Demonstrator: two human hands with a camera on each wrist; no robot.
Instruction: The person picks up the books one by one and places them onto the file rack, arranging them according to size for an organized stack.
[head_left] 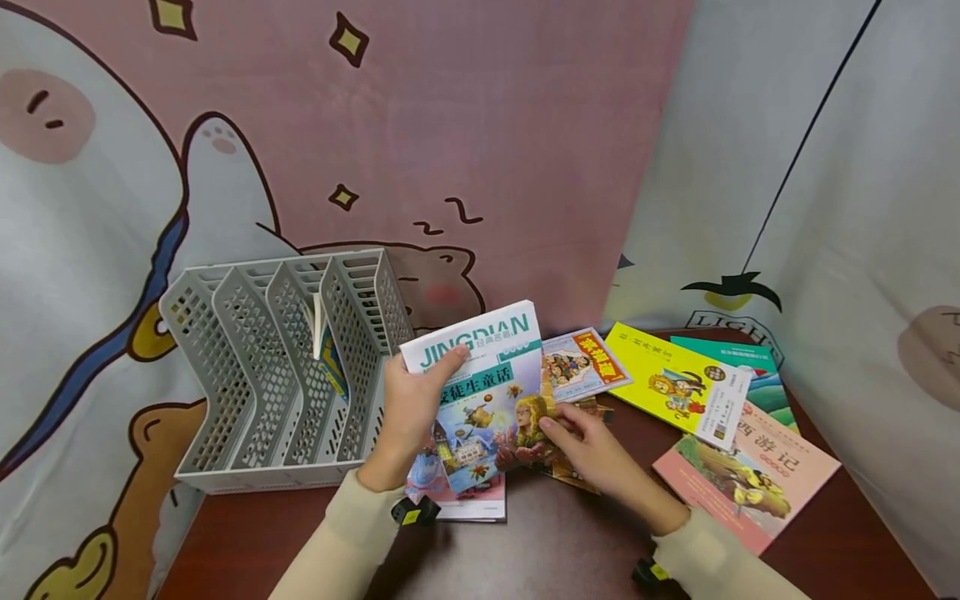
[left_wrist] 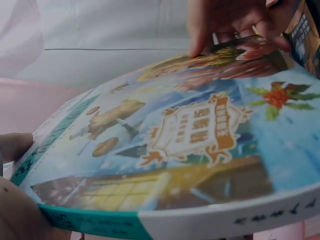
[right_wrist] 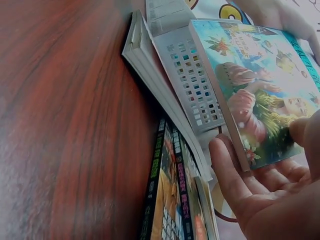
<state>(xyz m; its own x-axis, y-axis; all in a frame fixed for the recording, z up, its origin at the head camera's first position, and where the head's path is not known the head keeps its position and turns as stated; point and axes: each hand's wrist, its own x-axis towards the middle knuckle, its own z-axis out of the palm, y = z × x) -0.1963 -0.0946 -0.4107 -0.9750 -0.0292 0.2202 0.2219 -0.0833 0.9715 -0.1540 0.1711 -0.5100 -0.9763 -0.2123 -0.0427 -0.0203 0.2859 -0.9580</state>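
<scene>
A paperback book (head_left: 480, 408) with teal "JINGDIAN" lettering and a fairy-tale picture is held tilted above the table. My left hand (head_left: 411, 408) grips its left edge, thumb on the cover. At the lower right edge my right hand (head_left: 600, 450) pinches it, thumb on the front; the right wrist view shows the fingers (right_wrist: 227, 170) behind. In the left wrist view the book's spine (left_wrist: 190, 220) faces the camera. Beneath the book, partly hidden, lie a pink-and-blue book (head_left: 472, 504) and dark-covered books (right_wrist: 167, 185).
A grey file rack (head_left: 232, 479) with slanted, perforated dividers stands at the left, a thin book (head_left: 326, 358) in one slot. To the right lie a comic-style book (head_left: 588, 362), a yellow book (head_left: 652, 379), a green book (head_left: 772, 383) and a pink book (head_left: 750, 483), partly overlapping. Printed curtains hang behind.
</scene>
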